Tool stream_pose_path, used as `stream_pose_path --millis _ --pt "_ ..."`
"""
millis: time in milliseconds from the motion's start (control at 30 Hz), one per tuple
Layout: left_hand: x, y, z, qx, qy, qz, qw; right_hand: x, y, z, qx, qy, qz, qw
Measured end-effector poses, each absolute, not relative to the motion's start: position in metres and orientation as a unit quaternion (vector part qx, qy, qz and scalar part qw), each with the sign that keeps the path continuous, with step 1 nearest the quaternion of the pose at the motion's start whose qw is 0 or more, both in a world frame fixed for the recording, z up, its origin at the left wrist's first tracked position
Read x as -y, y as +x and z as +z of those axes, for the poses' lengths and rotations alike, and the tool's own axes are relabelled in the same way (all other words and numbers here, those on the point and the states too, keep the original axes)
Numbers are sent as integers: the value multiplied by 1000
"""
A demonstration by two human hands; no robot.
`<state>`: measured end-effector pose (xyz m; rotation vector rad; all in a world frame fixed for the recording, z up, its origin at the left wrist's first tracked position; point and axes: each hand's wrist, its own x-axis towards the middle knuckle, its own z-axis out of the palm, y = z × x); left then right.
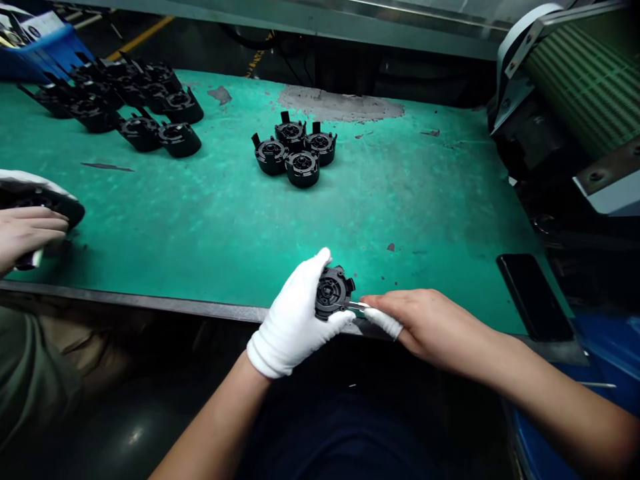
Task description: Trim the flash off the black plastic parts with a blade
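My left hand (295, 317), in a white glove, is wrapped round a round black plastic housing (331, 291) at the front edge of the table. The housing's open face, with rings and small ribs, is turned up toward me. My right hand (425, 320) is bare except for a white cover on one digit. It pinches a thin metal blade-like tool (356, 306), whose tip touches or lies over the housing's lower right rim. The tool's handle is hidden in my fingers, so its exact kind is unclear.
Several black housings (303, 163) stand grouped mid-table, and more (180, 137) at the far left. At the left edge a co-worker's hand (30, 233) handles a dark part. A phone (534, 297) lies right, below a green conveyor belt (590, 80). A blue bin (45, 57) stands back left.
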<state>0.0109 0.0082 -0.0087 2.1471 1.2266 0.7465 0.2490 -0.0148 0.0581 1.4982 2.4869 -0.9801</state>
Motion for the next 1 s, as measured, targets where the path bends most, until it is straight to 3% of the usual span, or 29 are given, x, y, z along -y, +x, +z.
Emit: stream_pose_path --millis 400,700,833,1000 --pt "-17 7 -4 -414 823 251 297 6 251 57 -827 471 -301 47" --pt "-23 5 0 -401 819 251 324 -15 248 66 -862 418 -268 99" --pt "-17 10 -1 -424 816 272 284 -17 255 72 -822 419 -385 6" --pt "11 22 -18 -544 743 361 149 42 235 44 -536 550 -617 -172"
